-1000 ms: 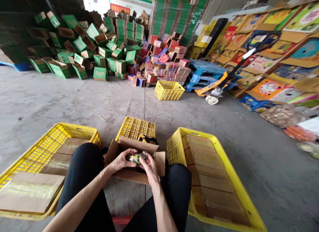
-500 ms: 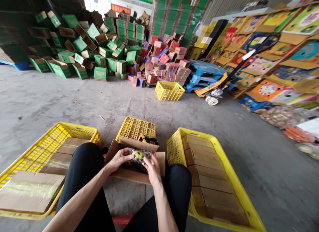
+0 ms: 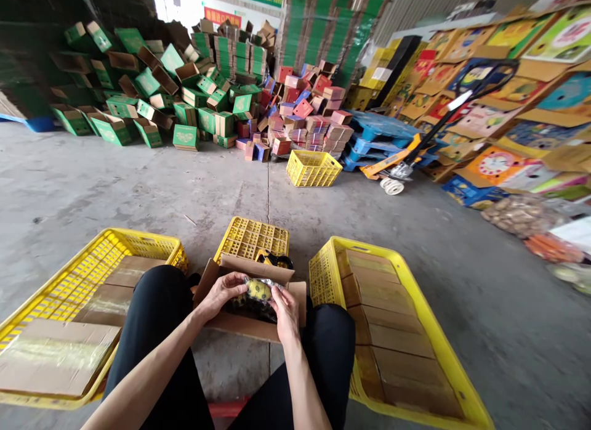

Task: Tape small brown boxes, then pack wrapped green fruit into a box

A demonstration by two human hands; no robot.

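Note:
A clear plastic packet (image 3: 258,289) holds something yellow with dark spots; its kind is not clear. My left hand (image 3: 225,294) pinches the packet's left end. At the other end, the fingers and thumb of my right hand (image 3: 285,307) are closed on the wrapper. Both hands are just above an open cardboard box (image 3: 240,324) between my knees, its flaps spread. Dark, shiny wrapped items show inside the box, partly hidden by the hands. Behind the box, a yellow-and-black tool with a looped handle (image 3: 273,258) lies by a yellow crate (image 3: 252,238).
Long yellow crates with flat-topped cardboard boxes stand at my left (image 3: 178,248) and right (image 3: 392,252). Farther off are another yellow crate (image 3: 314,169), an orange pallet jack (image 3: 392,159), blue pallets (image 3: 378,128) and heaped green boxes (image 3: 113,129). Stacked colourful cartons (image 3: 498,165) line the right.
The packet has turned a little, showing more of the yellow content. My right hand has shifted slightly right and up along the wrapper; my left hand stays nearly in place.

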